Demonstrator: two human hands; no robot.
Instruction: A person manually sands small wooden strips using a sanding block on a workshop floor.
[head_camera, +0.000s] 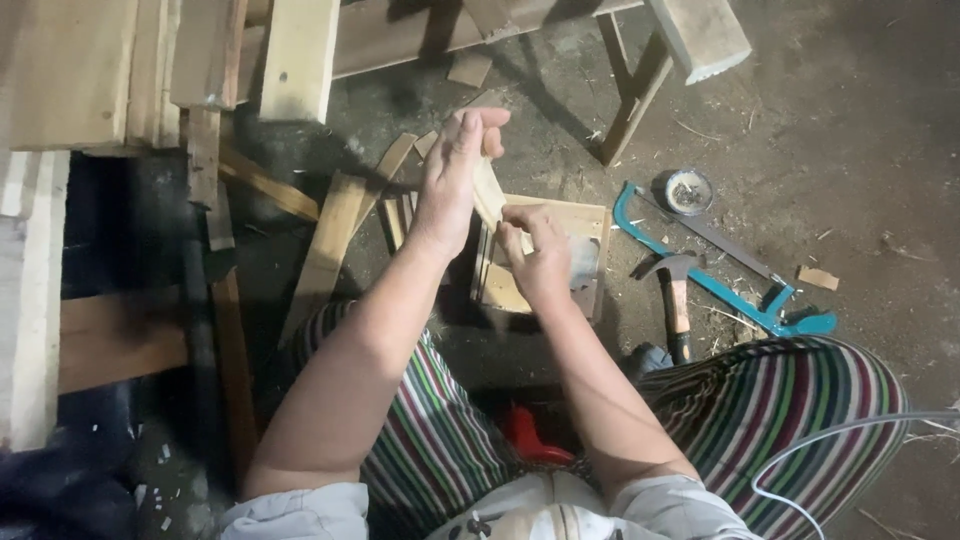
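Striped trousers and pale shirt cuffs fill the near edge as a seated person works over a dirt floor strewn with offcuts. Left of the hands, stacked planks and loose slats lie well apart from the work. The left hand is raised, its fingers curled round the upper end of a thin pale wood strip, which stands nearly upright between both hands; the right hand, just below and touching the strip's lower end, pinches it between thumb and fingertips, though whether it also holds a small fastener cannot be told. Directly beneath the hands sits a small wooden frame with further strips leaning against it. The strip looks light, stiff along its length yet thin enough to snap or split if bent, with a dry sawn face that should not slip; a hold at each end, as here, seems soundest, with pressure kept on the flat faces. Right of the hands a claw hammer lies near the frame, then a blue-framed hacksaw, a small round tin beside its far end, and a wood chip beyond. A red object shows between the knees.
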